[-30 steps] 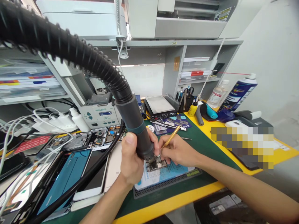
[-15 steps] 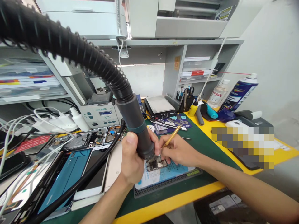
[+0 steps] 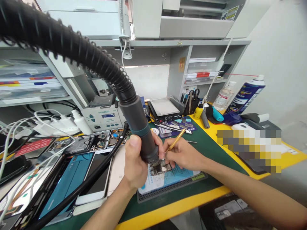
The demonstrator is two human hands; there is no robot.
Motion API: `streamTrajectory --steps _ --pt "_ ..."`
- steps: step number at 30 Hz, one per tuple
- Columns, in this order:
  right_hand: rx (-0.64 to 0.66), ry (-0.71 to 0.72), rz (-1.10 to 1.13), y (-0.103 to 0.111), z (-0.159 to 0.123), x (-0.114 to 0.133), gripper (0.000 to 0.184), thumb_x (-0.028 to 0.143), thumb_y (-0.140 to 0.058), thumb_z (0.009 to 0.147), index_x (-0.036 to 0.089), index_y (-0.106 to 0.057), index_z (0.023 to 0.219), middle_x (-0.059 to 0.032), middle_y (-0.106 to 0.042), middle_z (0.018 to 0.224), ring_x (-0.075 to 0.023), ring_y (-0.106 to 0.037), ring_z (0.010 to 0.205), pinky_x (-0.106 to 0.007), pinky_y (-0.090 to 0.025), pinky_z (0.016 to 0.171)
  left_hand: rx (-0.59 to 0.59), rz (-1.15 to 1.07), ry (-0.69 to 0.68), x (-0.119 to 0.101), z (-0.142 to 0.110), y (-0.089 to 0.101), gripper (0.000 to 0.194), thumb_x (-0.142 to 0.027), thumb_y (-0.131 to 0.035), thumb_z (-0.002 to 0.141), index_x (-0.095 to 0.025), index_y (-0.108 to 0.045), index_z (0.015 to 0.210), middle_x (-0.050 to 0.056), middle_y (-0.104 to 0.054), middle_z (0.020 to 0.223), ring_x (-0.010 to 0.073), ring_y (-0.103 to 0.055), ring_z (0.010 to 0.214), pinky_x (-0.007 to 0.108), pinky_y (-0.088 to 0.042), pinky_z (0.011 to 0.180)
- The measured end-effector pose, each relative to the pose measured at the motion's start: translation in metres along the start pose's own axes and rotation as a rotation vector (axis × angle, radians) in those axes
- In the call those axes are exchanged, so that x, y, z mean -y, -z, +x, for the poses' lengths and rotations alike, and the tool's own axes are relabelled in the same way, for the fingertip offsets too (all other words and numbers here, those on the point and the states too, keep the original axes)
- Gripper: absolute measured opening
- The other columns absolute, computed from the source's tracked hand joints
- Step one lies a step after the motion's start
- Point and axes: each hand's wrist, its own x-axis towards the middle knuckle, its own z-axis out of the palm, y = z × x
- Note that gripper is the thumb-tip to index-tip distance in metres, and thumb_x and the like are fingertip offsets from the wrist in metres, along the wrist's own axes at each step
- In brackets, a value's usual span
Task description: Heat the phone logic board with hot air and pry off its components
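Note:
My left hand (image 3: 134,164) is wrapped round the dark handle of a hot air gun (image 3: 137,123), whose nozzle points down. A ribbed black hose (image 3: 96,59) runs from it to the upper left. Just below the nozzle lies a small phone circuit board (image 3: 160,170) on a blue and white sheet (image 3: 184,174). Beside the nozzle, my right hand (image 3: 187,155) pinches a slim gold pen-like tool (image 3: 177,140), tilted up to the right. Its tip is down by the board, hidden behind my fingers, so I cannot tell whether it touches.
Several phones and parts, including a blue phone back (image 3: 68,182), lie at the left. A black cable (image 3: 96,175) crosses them. A control unit (image 3: 103,117) and a hot plate (image 3: 164,108) stand behind. A spray can (image 3: 247,94) and a clear bottle (image 3: 224,95) are at the right.

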Motion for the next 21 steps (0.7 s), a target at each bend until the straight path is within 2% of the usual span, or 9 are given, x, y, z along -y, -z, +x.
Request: streamTrajectory --steps 7,21 --pt "0.006 0.011 -0.004 0.0011 0.0024 -0.0011 0.004 0.014 -0.056 0.073 0.017 -0.057 0.076 0.0042 -0.061 0.06 -0.0068 -0.055 0.046 -0.013 -0.038 0.037 0.019 -0.001 -0.04 0.0028 0.0014 0.0024 0.06 -0.07 -0.047 0.087 -0.016 -0.067 0.073 0.007 -0.063 0.061 0.0201 -0.057 0.053 0.033 -0.046 0.052" --pt "0.003 0.001 -0.004 0.0004 0.002 0.0012 0.005 0.014 -0.056 0.072 0.017 -0.057 0.076 0.0039 -0.061 0.06 -0.0071 -0.055 0.046 -0.014 -0.038 0.036 0.038 -0.033 -0.029 0.0038 0.0008 0.003 0.059 -0.07 -0.048 0.087 -0.016 -0.069 0.074 0.007 -0.064 0.063 0.019 -0.057 0.055 0.032 -0.047 0.054"
